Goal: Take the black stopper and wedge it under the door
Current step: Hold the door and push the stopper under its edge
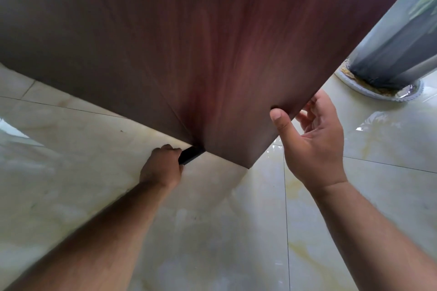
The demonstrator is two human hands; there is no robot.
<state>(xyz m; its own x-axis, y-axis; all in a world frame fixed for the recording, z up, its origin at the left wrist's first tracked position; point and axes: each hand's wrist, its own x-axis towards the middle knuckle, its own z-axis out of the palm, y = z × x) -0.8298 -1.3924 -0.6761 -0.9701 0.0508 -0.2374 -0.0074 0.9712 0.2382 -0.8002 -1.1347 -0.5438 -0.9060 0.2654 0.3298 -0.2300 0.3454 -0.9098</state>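
A dark reddish-brown wooden door (212, 42) fills the upper half of the head view, its bottom edge just above the tiled floor. The black stopper (190, 155) lies on the floor with its far end under the door's bottom edge. My left hand (162, 168) is closed around the stopper's near end, and most of the stopper is hidden by the hand and the door. My right hand (312, 142) grips the door's free vertical edge low down, thumb on the near face and fingers wrapped behind.
The floor (224, 231) is glossy pale marble-like tile with thin grout lines. A shiny metal pillar (397, 38) with a round base flange (378, 92) stands on the floor at the upper right, beyond the door's edge.
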